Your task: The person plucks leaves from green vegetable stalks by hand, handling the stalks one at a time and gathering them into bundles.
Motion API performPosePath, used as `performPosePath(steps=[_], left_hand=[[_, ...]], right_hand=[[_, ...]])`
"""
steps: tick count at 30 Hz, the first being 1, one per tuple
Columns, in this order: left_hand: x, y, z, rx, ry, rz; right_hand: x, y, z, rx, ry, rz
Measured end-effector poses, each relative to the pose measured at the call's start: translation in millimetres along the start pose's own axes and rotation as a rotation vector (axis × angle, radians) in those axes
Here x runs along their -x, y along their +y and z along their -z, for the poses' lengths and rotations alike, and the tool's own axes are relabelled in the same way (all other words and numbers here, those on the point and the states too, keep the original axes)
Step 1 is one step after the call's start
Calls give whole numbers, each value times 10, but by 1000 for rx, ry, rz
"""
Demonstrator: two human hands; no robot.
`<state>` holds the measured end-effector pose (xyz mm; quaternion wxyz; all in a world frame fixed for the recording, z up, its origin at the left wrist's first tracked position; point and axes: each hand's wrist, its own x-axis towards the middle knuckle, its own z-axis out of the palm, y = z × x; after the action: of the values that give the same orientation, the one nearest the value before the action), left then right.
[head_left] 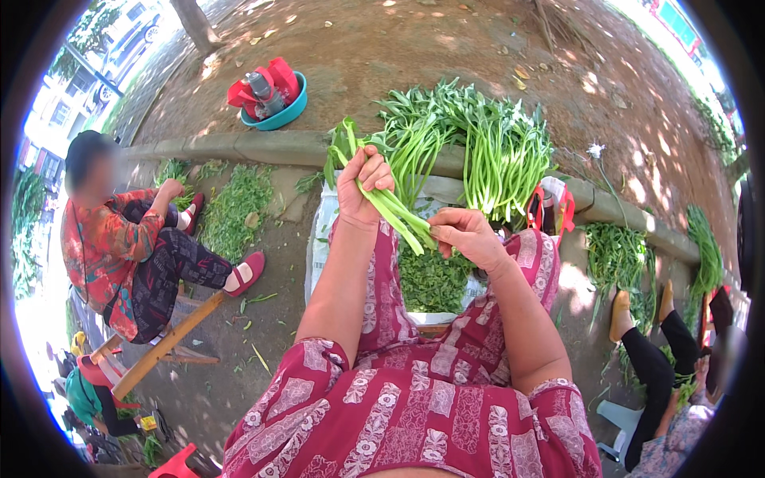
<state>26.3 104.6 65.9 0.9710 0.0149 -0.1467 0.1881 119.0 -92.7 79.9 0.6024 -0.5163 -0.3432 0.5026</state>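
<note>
**Stem Trimming: Status at Mid-Batch**

While the left hand (362, 187) is clenched around a small bundle of green stems (382, 199), holding it raised above the lap, the right hand (466, 233) pinches the bundle's lower end between thumb and fingertips. The two hands are close together, joined by the stems.

Done, as far as can be judged: a heap of plucked leaves (433, 280) lies on the white sack (319, 231) directly below the hands.

Left: a large pile of untrimmed stalks (478, 151) rests across the curb (239, 147) beyond the hands, well larger than the bundle held. Most of the work appears to remain.

Nearby: a seated person (127, 247) at left handles greens (235, 203) of their own; a blue basin (275, 107) stands on the soil behind the curb.
</note>
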Motion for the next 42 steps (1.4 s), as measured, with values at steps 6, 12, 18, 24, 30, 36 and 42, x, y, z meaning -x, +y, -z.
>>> performPosePath(steps=[6, 12, 18, 24, 30, 36, 42], left_hand=[[-45, -43, 56, -73, 28, 16], [-57, -113, 79, -186, 68, 5], [-65, -152, 66, -237, -5, -8], [-43, 23, 77, -45, -53, -43], [2, 38, 14, -45, -23, -98], [-3, 28, 32, -92, -31, -87], [-24, -68, 83, -212, 53, -91]], right_hand=[[18, 34, 53, 52, 66, 46], [24, 109, 125, 92, 177, -22], [-18, 169, 129, -103, 314, -5], [2, 214, 377, -125, 545, 92], [7, 278, 335, -108, 251, 73], [48, 200, 161, -42, 192, 66], [41, 211, 30, 281, 312, 221]])
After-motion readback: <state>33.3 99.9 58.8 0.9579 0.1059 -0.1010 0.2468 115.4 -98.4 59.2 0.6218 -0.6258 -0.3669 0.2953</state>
